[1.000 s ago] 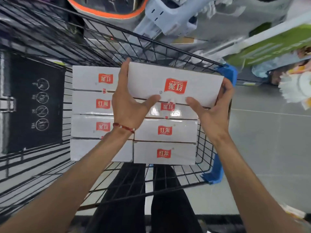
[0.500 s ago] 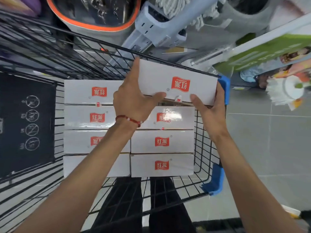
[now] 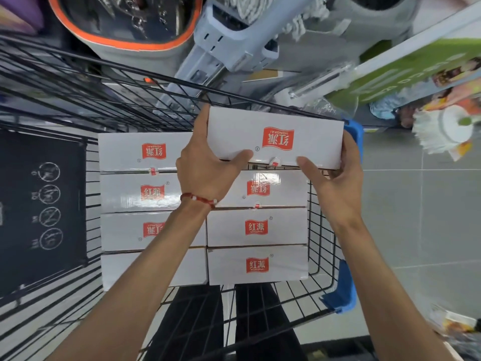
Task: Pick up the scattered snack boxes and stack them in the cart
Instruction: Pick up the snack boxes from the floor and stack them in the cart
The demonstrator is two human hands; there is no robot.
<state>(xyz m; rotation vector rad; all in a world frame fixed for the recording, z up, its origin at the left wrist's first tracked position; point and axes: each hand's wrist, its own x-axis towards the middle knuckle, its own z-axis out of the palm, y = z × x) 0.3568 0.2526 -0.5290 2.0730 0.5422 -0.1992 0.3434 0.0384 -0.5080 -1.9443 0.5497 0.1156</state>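
Item: snack box (image 3: 276,138), white. Left grip (image 3: 205,165) and right grip (image 3: 335,178) are clamping its two ends. It is hovering over the cart (image 3: 339,290), at the far right gap beside the stacked boxes (image 3: 256,227).
Risk: far edge catching the rim, tipping the box.
Label: red flag logo, 红派, HONGPAI.

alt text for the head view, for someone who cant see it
A left hand and right hand grip a white red-logo snack box over a black wire cart. Seven matching boxes lie inside in two columns.
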